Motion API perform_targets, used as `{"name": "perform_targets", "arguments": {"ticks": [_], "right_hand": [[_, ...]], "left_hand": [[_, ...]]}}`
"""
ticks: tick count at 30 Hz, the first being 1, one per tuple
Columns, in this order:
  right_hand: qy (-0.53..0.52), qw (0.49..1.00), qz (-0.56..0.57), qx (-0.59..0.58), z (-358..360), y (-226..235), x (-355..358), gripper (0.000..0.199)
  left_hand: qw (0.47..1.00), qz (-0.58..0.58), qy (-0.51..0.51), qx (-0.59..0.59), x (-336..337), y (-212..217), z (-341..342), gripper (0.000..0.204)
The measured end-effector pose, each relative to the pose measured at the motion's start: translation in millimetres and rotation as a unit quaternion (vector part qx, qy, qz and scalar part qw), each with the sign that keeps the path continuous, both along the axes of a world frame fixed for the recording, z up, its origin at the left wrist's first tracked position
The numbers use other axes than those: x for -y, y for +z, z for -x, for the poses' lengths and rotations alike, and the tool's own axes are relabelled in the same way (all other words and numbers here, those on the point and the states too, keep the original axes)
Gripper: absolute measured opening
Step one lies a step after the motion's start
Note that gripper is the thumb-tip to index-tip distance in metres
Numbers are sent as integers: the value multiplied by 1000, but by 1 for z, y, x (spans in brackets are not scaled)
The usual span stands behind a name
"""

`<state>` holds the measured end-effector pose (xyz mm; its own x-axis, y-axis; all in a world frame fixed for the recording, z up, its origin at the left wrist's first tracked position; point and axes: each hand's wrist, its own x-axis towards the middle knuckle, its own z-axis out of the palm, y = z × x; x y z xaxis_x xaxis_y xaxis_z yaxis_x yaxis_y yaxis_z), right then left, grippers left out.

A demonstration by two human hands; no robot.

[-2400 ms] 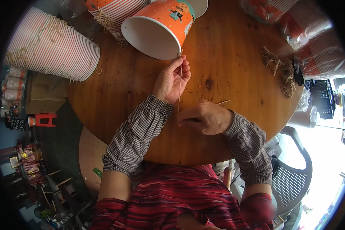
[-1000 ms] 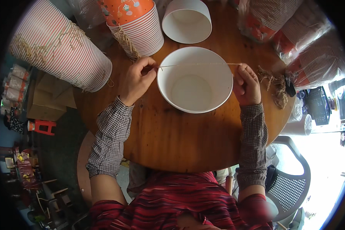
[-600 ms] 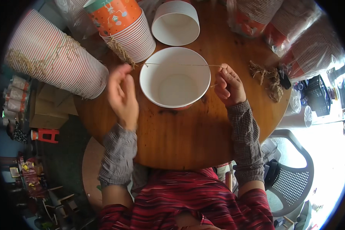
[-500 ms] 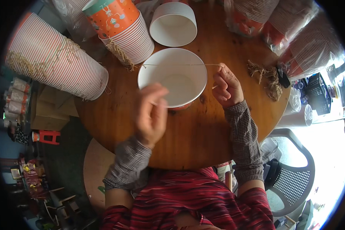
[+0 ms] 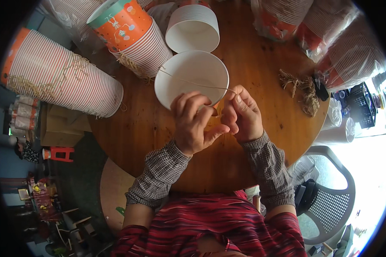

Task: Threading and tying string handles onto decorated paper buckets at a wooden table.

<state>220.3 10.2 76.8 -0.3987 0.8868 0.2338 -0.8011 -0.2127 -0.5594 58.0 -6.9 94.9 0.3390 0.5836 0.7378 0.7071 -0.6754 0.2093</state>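
A round paper bucket [image 5: 188, 64] with a white inside stands on the wooden table in front of me, its mouth facing up. Tied or threaded at its left rim, a thin twine string [image 5: 196, 83] runs slanting across the mouth to the right. My right hand [image 5: 244, 115] pinches the string's other end between thumb and fingertips, just off the right rim. Beside it, over the bucket's near rim, my left hand [image 5: 194, 122] has its fingers curved and apart, with nothing visible in them. Its fingertips partly cover the near rim.
Nested bucket stacks [image 5: 68, 75] lie at the left, and another orange-topped stack [image 5: 141, 47] leans behind them. White buckets [image 5: 193, 32] lie farther back. Bundles of twine [image 5: 306, 92] rest at the right, near plastic-wrapped stacks [image 5: 351, 55]. A grey chair [image 5: 330, 201] stands right of the table.
My left hand has moved right, close to my right hand. The right hand has come left and nearer to me, so the string now slants down across the mouth.
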Motion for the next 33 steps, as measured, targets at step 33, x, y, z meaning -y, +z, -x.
{"name": "perform_targets", "arguments": {"ticks": [33], "right_hand": [[-263,928,-131,230,16,17,33,15]], "left_hand": [[997,28,-17,-63,11,46,13,15]]}}
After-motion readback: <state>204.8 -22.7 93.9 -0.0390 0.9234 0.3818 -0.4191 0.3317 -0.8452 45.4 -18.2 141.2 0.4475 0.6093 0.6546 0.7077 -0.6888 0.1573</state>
